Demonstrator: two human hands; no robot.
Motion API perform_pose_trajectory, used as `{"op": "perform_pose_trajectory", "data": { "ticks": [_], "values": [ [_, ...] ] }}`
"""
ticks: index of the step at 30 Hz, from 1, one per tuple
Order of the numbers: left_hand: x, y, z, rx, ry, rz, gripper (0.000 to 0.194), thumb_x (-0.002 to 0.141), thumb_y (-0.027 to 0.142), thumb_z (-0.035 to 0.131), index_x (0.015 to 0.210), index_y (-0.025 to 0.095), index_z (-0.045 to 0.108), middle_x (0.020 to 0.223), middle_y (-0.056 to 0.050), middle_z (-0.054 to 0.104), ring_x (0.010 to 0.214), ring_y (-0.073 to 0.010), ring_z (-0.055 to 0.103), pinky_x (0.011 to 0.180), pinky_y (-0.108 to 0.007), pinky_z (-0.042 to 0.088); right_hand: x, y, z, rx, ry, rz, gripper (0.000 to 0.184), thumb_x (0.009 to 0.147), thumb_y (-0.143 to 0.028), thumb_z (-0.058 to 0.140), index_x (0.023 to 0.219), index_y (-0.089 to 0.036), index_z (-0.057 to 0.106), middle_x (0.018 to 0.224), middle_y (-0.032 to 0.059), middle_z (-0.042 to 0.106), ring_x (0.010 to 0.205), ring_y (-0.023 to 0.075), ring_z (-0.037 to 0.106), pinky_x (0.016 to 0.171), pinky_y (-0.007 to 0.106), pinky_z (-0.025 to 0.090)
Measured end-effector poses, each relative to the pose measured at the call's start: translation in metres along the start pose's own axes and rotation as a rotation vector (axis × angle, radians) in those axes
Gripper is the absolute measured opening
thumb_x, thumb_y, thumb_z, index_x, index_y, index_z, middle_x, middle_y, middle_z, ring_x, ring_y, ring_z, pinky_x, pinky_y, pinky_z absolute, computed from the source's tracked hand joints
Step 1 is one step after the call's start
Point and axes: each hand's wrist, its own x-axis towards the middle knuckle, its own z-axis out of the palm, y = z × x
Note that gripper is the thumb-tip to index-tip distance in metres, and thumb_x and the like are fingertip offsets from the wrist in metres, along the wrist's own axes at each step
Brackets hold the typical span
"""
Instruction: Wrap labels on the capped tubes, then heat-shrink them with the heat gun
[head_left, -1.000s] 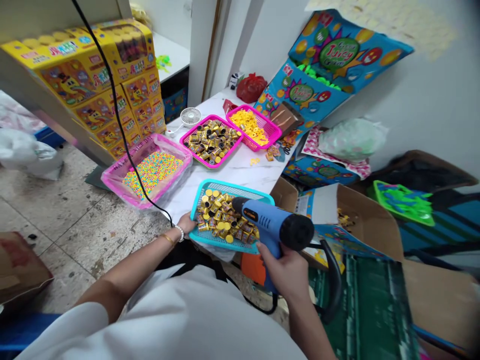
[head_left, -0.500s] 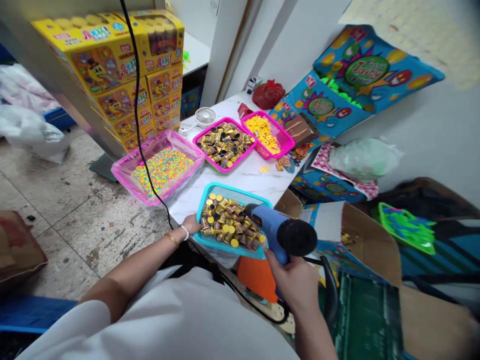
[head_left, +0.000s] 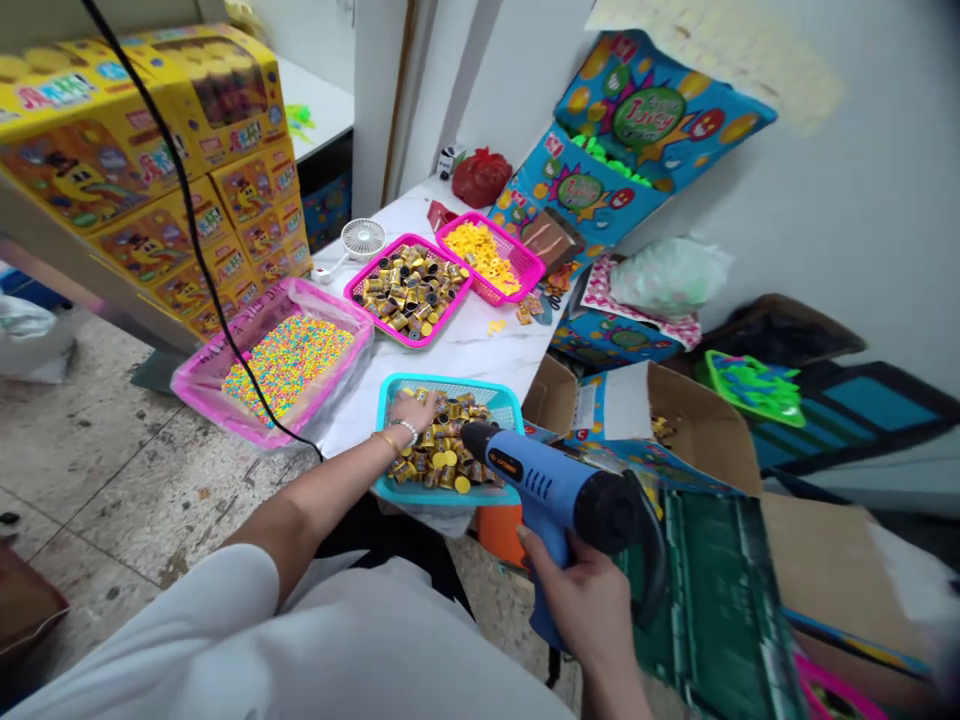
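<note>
My right hand (head_left: 592, 600) is wrapped round the handle of a blue and black heat gun (head_left: 544, 480). Its dark nozzle points left over a turquoise basket (head_left: 439, 497) at the table's front edge. Many small gold canisters (head_left: 444, 458) with yellow lids fill that basket. Inside it, at the back left, my left hand (head_left: 412, 408) rests on the canisters with its fingers stretched out. A beaded bracelet and a bangle circle the left wrist. Whether the fingers touch one particular canister is unclear.
Behind stand a pink basket of similar canisters (head_left: 409, 290), a pink basket of yellow pieces (head_left: 491, 260) and a lined pink tray of coloured candy balls (head_left: 292, 360). A black cable (head_left: 199, 240) hangs across the left. Open cartons (head_left: 705, 420) and a green crate (head_left: 697, 580) stand right.
My left hand has gone from the turquoise basket's left rim onto the canisters inside. The heat gun now shows more from its side, its nozzle still over the basket. The view has shifted right.
</note>
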Motion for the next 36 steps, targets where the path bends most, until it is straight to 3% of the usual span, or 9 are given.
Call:
{"op": "perform_pose_trajectory", "data": {
  "ticks": [4, 8, 12, 19, 21, 24, 27, 30, 36],
  "values": [
    [-0.023, -0.007, 0.021, 0.201, -0.023, 0.23, 0.081, 0.091, 0.055, 0.049, 0.148, -0.001, 0.034, 0.159, -0.029, 0.026, 0.151, -0.0412, 0.013, 0.121, -0.053, 0.009, 0.003, 0.011, -0.005, 0.056, -0.094, 0.163, 0.052, 0.071, -0.065, 0.065, 0.074, -0.014, 0.074, 0.056, 0.0105, 0.072, 0.052, 0.0271, 0.068, 0.049, 0.032, 0.049],
    [-0.062, -0.025, 0.027, 0.354, -0.125, 0.456, 0.075, 0.087, 0.05, 0.056, 0.146, 0.005, 0.044, 0.163, -0.019, 0.024, 0.153, -0.037, 0.009, 0.124, -0.051, 0.005, 0.02, 0.02, -0.007, 0.019, -0.107, 0.167, 0.05, 0.069, -0.065, 0.063, 0.07, -0.016, 0.073, 0.05, 0.0093, 0.068, 0.046, 0.025, 0.063, 0.046, 0.031, 0.043],
    [-0.091, -0.038, 0.022, 0.434, -0.106, 0.491, 0.063, 0.09, 0.038, 0.054, 0.142, 0.002, 0.048, 0.161, -0.021, 0.026, 0.152, -0.0376, 0.012, 0.123, -0.056, 0.01, 0.041, 0.018, -0.01, 0.022, -0.107, 0.05, 0.051, 0.071, -0.064, 0.062, 0.078, -0.015, 0.074, 0.048, 0.0063, 0.065, 0.043, 0.0215, 0.058, 0.047, 0.03, 0.04],
    [-0.146, -0.074, 0.001, 0.396, -0.033, 0.473, 0.036, 0.094, 0.021, 0.048, 0.123, 0.014, 0.066, 0.141, -0.013, 0.059, 0.141, -0.0295, 0.043, 0.117, -0.052, 0.037, 0.078, -0.017, -0.007, 0.001, -0.197, -0.267, 0.049, 0.078, -0.062, 0.058, 0.068, -0.016, 0.07, 0.039, 0.0015, 0.052, 0.037, 0.0167, 0.049, 0.044, 0.027, 0.03],
    [-0.16, -0.082, -0.005, 0.362, 0.005, 0.459, 0.034, 0.095, 0.022, 0.047, 0.121, 0.014, 0.068, 0.138, -0.011, 0.062, 0.139, -0.0274, 0.047, 0.115, -0.047, 0.041, 0.089, -0.032, 0.001, -0.045, -0.17, -0.346, 0.045, 0.079, -0.057, 0.058, 0.07, -0.015, 0.07, 0.043, 0.0039, 0.056, 0.04, 0.0172, 0.051, 0.046, 0.028, 0.031],
    [-0.172, -0.085, -0.011, 0.302, 0.077, 0.419, 0.034, 0.096, 0.024, 0.045, 0.119, 0.016, 0.069, 0.133, -0.009, 0.066, 0.134, -0.0251, 0.053, 0.113, -0.044, 0.045, 0.102, -0.048, 0.012, -0.085, -0.257, -0.445, 0.041, 0.08, -0.05, 0.059, 0.084, -0.013, 0.074, 0.054, 0.0073, 0.065, 0.047, 0.0196, 0.058, 0.051, 0.028, 0.036],
    [-0.169, -0.079, -0.014, 0.233, 0.161, 0.341, 0.036, 0.097, 0.026, 0.043, 0.123, 0.017, 0.068, 0.13, -0.009, 0.068, 0.126, -0.0228, 0.06, 0.11, -0.041, 0.048, 0.106, -0.051, 0.019, -0.141, -0.358, -0.516, 0.04, 0.081, -0.045, 0.06, 0.098, -0.013, 0.074, 0.067, 0.0104, 0.073, 0.06, 0.0229, 0.067, 0.056, 0.028, 0.04],
    [-0.15, -0.067, -0.02, 0.167, 0.228, 0.234, 0.039, 0.097, 0.026, 0.043, 0.129, 0.016, 0.063, 0.13, -0.01, 0.067, 0.122, -0.0216, 0.063, 0.108, -0.039, 0.049, 0.104, -0.043, 0.02, -0.24, -0.343, -0.517, 0.038, 0.082, -0.041, 0.06, 0.102, -0.013, 0.074, 0.075, 0.0132, 0.075, 0.067, 0.0261, 0.07, 0.058, 0.029, 0.042],
    [-0.066, -0.035, -0.039, 0.119, 0.18, 0.048, 0.046, 0.098, 0.017, 0.045, 0.144, 0.015, 0.046, 0.132, -0.011, 0.066, 0.121, -0.0181, 0.062, 0.107, -0.035, 0.048, 0.104, -0.036, 0.021, -0.287, -0.285, -0.483, 0.037, 0.084, -0.043, 0.058, 0.1, -0.013, 0.074, 0.074, 0.0142, 0.075, 0.067, 0.0267, 0.071, 0.057, 0.029, 0.04]
  ]
}}
